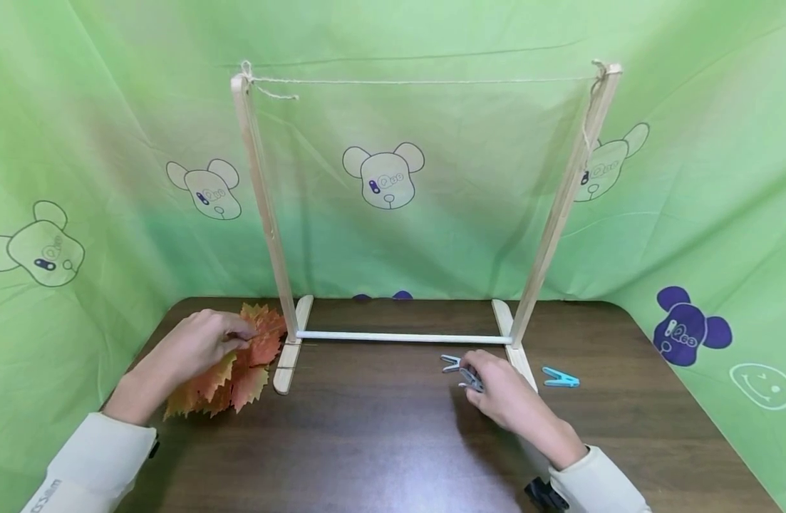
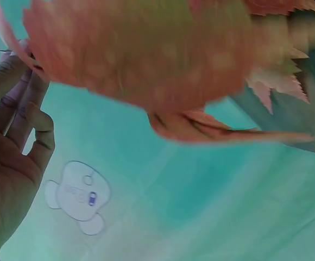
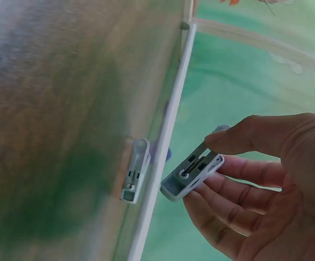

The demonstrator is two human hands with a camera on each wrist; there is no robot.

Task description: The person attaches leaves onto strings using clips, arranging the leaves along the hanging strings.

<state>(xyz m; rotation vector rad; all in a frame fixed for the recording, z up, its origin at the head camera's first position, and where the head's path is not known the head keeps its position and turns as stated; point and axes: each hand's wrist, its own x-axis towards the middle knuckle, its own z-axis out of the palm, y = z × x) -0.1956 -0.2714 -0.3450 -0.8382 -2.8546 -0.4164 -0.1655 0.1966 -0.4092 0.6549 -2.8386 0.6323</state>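
At the left of the head view, my left hand point(image 1: 197, 347) pinches one of the orange-red maple leaves point(image 1: 250, 385), which look artificial and lie in an overlapping pile. In the left wrist view, a large leaf point(image 2: 141, 54) hangs close to the camera, its edge at my fingertips. On the right, my right hand point(image 1: 504, 392) holds a grey clothespin point(image 3: 193, 169) between thumb and fingers, just above the table. Beside it, a second greyish clothespin point(image 1: 451, 363) lies on the tabletop. A light-blue clothespin point(image 1: 561, 377) rests farther right, beyond the frame's foot.
A wooden frame point(image 1: 267, 214) stands at the back of the brown table point(image 1: 380, 427). Twine point(image 1: 425, 82) is strung between its post tops, and a white rod point(image 1: 399, 337) joins its base. Green printed cloth point(image 1: 444, 242) surrounds the table's back and sides.
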